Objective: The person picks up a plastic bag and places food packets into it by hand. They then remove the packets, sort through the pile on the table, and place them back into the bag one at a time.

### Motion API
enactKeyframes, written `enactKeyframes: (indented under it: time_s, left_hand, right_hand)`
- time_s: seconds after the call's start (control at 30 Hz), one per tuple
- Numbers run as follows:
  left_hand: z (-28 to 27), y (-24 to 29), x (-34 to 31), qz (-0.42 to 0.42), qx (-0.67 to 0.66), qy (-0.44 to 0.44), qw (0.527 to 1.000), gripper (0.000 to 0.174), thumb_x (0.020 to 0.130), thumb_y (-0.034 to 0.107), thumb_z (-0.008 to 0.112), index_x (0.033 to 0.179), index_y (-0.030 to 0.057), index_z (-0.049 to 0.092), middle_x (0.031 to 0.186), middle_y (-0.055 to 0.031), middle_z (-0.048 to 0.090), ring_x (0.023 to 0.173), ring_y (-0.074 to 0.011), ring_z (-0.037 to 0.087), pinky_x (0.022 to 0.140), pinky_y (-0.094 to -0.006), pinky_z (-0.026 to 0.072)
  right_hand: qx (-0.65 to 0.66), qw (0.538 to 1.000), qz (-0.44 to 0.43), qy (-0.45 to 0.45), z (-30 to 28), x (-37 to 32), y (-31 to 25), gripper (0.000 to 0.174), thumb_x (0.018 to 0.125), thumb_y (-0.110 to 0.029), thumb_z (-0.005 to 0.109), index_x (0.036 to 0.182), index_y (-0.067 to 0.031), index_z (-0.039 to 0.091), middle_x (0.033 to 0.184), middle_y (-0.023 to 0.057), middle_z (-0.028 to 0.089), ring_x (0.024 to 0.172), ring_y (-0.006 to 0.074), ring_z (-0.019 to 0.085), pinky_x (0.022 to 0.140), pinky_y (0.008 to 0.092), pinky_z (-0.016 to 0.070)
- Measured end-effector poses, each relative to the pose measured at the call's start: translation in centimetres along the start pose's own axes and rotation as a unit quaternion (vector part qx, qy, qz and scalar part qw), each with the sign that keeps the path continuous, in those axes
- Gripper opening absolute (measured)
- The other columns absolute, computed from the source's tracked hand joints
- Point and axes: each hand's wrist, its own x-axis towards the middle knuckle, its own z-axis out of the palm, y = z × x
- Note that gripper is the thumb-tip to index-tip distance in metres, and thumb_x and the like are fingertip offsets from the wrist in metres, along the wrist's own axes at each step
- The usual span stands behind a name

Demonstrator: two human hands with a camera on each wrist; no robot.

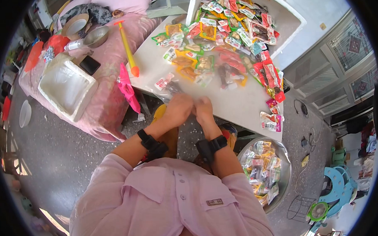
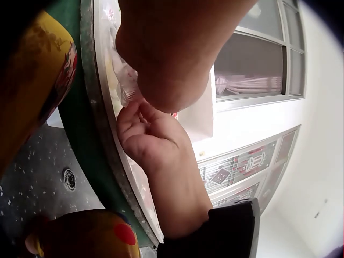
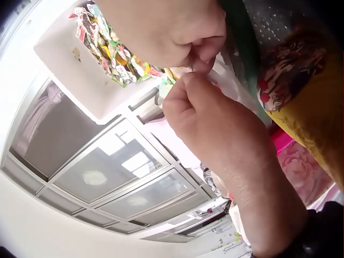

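Observation:
At the near edge of the white table, my left hand (image 1: 179, 110) and right hand (image 1: 203, 110) meet with curled fingers. Both pinch a clear plastic bag (image 1: 164, 90), which lies mostly to the left, a dark packet and a red-and-white label showing through it. In the left wrist view the right hand (image 2: 153, 140) has fingertips at the edge of the crinkled bag (image 2: 127, 80). The right wrist view shows the left hand (image 3: 207, 115) with thumb and fingertip together; clear film (image 3: 234, 80) hangs beside it. The exact pinch is partly hidden behind the fingers.
Colourful snack packets (image 1: 206, 63) are spread over the table (image 1: 243, 112). Behind stands a white foam box (image 1: 288, 27) heaped with more. A metal basin (image 1: 286, 173) of bagged packets sits at lower right. On the left, a pink-covered bed (image 1: 112, 79) holds an open foam box (image 1: 67, 87).

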Motion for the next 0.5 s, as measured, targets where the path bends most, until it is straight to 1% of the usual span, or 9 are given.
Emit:
enactKeyframes:
  time_s: [0.07, 0.13, 0.17, 0.27, 0.3, 0.33, 0.4, 0.47, 0.5]
  left_hand:
    - [0.2, -0.3, 0.2, 0.018, 0.009, 0.025, 0.999, 0.012, 0.067, 0.002, 0.054, 0.078, 0.0027, 0.051, 0.092, -0.0129, 0.053, 0.095, -0.0318, 0.048, 0.082, -0.0400, 0.0367]
    - [0.3, -0.6, 0.6, 0.034, 0.015, 0.052, 0.998, 0.013, 0.068, 0.003, 0.054, 0.080, 0.0022, 0.051, 0.093, -0.0134, 0.053, 0.095, -0.0324, 0.048, 0.083, -0.0404, 0.0364]
    - [0.6, -1.1, 0.8, 0.021, 0.011, 0.048, 0.999, 0.012, 0.068, 0.003, 0.053, 0.080, 0.0022, 0.051, 0.094, -0.0133, 0.053, 0.096, -0.0325, 0.047, 0.084, -0.0405, 0.0358]
    - [1.7, -2.9, 0.8, -0.010, 0.010, 0.029, 0.999, 0.013, 0.068, 0.005, 0.052, 0.081, 0.0024, 0.050, 0.095, -0.0136, 0.052, 0.099, -0.0321, 0.045, 0.085, -0.0415, 0.0335]
    - [1.9, -3.0, 0.6, -0.015, 0.014, 0.017, 1.000, 0.015, 0.067, 0.006, 0.051, 0.081, 0.0027, 0.050, 0.096, -0.0142, 0.051, 0.100, -0.0316, 0.044, 0.085, -0.0424, 0.0324]
    - [2.0, -3.1, 0.5, -0.019, 0.017, 0.005, 1.000, 0.017, 0.065, 0.008, 0.050, 0.081, 0.0030, 0.050, 0.096, -0.0148, 0.051, 0.101, -0.0310, 0.043, 0.085, -0.0433, 0.0314]
    - [2.1, -2.6, 0.0, -0.024, 0.060, 0.028, 0.997, 0.017, 0.065, 0.008, 0.051, 0.081, 0.0033, 0.050, 0.099, -0.0135, 0.050, 0.104, -0.0296, 0.041, 0.087, -0.0451, 0.0295]
    - [2.1, -2.1, -0.4, -0.031, 0.083, 0.046, 0.995, 0.017, 0.065, 0.008, 0.052, 0.081, 0.0036, 0.051, 0.100, -0.0122, 0.049, 0.106, -0.0289, 0.040, 0.088, -0.0466, 0.0279]
    - [2.0, -1.9, -0.5, -0.035, 0.084, 0.053, 0.994, 0.017, 0.065, 0.008, 0.052, 0.081, 0.0038, 0.051, 0.100, -0.0117, 0.049, 0.106, -0.0289, 0.039, 0.089, -0.0473, 0.0273]
  right_hand:
    - [0.092, 0.996, 0.020, 0.004, 0.4, 1.2, 0.3, 0.004, 0.076, -0.004, 0.047, 0.079, -0.0036, 0.050, 0.064, 0.0046, 0.048, 0.050, 0.0122, 0.047, 0.040, 0.0218, 0.0349]
    - [0.068, 0.998, -0.005, -0.003, 0.6, 1.3, -0.6, 0.007, 0.076, -0.003, 0.046, 0.082, -0.0016, 0.048, 0.069, 0.0065, 0.050, 0.053, 0.0136, 0.050, 0.042, 0.0223, 0.0381]
    - [0.056, 0.998, -0.017, -0.006, 0.6, 1.3, -0.9, 0.008, 0.076, -0.002, 0.045, 0.083, -0.0006, 0.048, 0.072, 0.0075, 0.050, 0.055, 0.0143, 0.051, 0.044, 0.0226, 0.0398]
    - [-0.102, 0.988, -0.106, 0.041, -2.8, 4.2, -0.4, 0.013, 0.074, -0.004, 0.048, 0.087, -0.0003, 0.048, 0.076, 0.0102, 0.050, 0.063, 0.0172, 0.053, 0.052, 0.0271, 0.0430]
    - [-0.230, 0.947, -0.203, 0.099, -4.3, 4.8, -1.4, 0.017, 0.073, -0.005, 0.051, 0.089, 0.0001, 0.048, 0.079, 0.0120, 0.050, 0.067, 0.0197, 0.053, 0.057, 0.0295, 0.0433]
    - [-0.352, 0.875, -0.294, 0.153, -5.7, 5.6, -2.4, 0.021, 0.071, -0.006, 0.053, 0.091, 0.0004, 0.049, 0.081, 0.0138, 0.051, 0.071, 0.0222, 0.054, 0.063, 0.0320, 0.0436]
    - [-0.357, 0.844, -0.317, 0.244, -8.2, 7.5, -3.9, 0.028, 0.068, -0.013, 0.058, 0.093, -0.0006, 0.051, 0.089, 0.0167, 0.052, 0.080, 0.0284, 0.053, 0.069, 0.0361, 0.0419]
    - [-0.434, 0.810, -0.296, 0.262, -11.3, 9.8, -4.0, 0.031, 0.067, -0.016, 0.059, 0.094, -0.0012, 0.052, 0.093, 0.0175, 0.052, 0.082, 0.0303, 0.053, 0.070, 0.0381, 0.0412]
    - [-0.471, 0.790, -0.285, 0.270, -11.2, 9.7, -4.6, 0.033, 0.067, -0.018, 0.060, 0.095, -0.0015, 0.053, 0.095, 0.0180, 0.052, 0.083, 0.0313, 0.053, 0.070, 0.0391, 0.0408]
